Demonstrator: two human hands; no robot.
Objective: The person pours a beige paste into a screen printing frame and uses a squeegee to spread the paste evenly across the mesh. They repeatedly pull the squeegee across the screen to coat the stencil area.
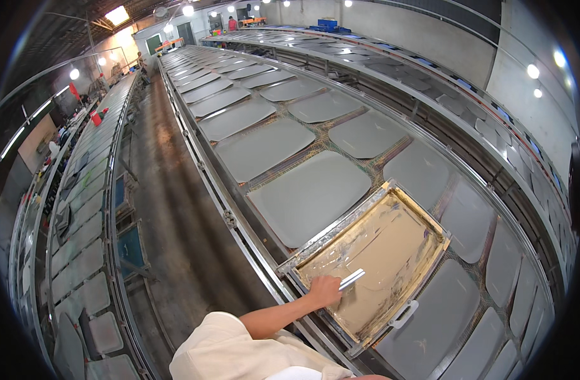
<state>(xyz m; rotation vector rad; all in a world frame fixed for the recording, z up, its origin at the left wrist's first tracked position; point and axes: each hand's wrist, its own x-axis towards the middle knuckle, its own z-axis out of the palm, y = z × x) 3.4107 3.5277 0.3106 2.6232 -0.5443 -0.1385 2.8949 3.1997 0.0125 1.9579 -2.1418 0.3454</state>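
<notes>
My left hand [325,291] reaches in from the lower left, its fingers wrapped round a silver metal squeegee [352,279]. The squeegee's bright end sticks out past the hand to the right. Beneath it lies a printing screen [443,240] with a yellowish, ink-stained frame. Beige ink [382,253] coats much of the mesh, with darker streaks toward the right side. A white handle [404,315] is fixed to the frame's near right side. My right hand is out of view; only a sliver of skin shows at the bottom edge.
The screen rests on a long table with metal rails [229,218]. Rows of grey rounded panels [309,193] cover the table. Another panel-laden table [429,79] runs along the right, and one [87,247] stands left across the aisle floor [176,221]. A person [232,24] is far back.
</notes>
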